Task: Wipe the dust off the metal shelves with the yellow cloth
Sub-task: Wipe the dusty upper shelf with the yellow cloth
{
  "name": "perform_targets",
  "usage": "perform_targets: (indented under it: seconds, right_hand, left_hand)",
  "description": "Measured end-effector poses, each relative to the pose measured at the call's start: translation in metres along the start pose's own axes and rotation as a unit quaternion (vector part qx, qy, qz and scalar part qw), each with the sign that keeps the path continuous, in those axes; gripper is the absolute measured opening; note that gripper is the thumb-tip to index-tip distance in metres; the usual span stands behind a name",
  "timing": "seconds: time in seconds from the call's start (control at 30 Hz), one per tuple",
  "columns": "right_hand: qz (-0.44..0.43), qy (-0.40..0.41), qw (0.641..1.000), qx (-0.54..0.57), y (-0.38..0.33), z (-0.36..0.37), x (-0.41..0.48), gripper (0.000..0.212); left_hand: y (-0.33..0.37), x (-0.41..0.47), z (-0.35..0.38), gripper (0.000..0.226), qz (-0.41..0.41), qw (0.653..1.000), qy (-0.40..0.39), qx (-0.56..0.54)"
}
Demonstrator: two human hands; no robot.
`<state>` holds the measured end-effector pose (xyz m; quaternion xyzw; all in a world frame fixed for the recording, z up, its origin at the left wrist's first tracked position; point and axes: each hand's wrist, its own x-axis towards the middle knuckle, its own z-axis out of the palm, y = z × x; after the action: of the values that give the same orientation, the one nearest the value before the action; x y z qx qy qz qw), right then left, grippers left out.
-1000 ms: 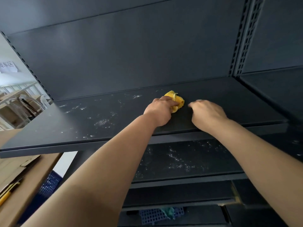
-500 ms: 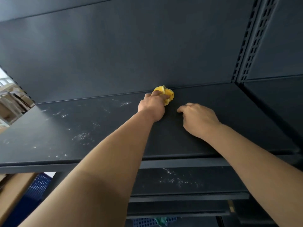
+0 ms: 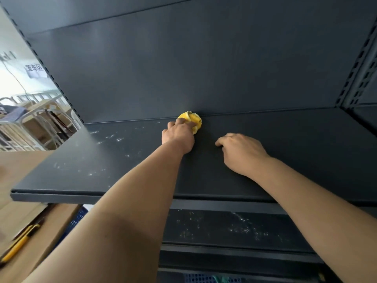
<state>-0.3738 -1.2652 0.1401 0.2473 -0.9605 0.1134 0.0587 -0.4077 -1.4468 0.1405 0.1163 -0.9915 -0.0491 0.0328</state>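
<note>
Down at the bottom centre, the lower dark grey metal shelf (image 3: 224, 227) is speckled with white dust. Mid-frame right, the right hand (image 3: 242, 152) rests on the upper dark grey metal shelf (image 3: 102, 170), fingers loosely curled, holding nothing. Further back, dead centre, the left hand (image 3: 178, 137) grips the crumpled yellow cloth (image 3: 192, 119) at the shelf's rear edge. Looks soft and light, so I'd hold the whole wad and press down.

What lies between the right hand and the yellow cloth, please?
Only bare, dust-free shelf separates the right hand from the cloth, per the head view.
</note>
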Motion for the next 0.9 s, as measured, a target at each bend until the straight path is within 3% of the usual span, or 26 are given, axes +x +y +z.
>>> perform_targets:
  seconds: [0.23,0.53,0.9]
  right_hand:
    - [0.011,0.012,1.000,0.000,-0.044,0.016,0.016,0.042]
    - [0.097,-0.004,0.995,0.003,-0.060,0.019,0.021,0.035]
    - [0.091,-0.032,0.995,0.031,-0.053,0.011,0.000,0.050]
  left_hand:
    - [-0.073,0.004,-0.008,0.062,-0.022,1.000,-0.002,-0.013]
    - [-0.154,0.009,-0.016,0.062,-0.046,0.999,0.002,-0.016]
    - [-0.129,-0.026,-0.020,0.060,-0.020,0.999,-0.003,-0.040]
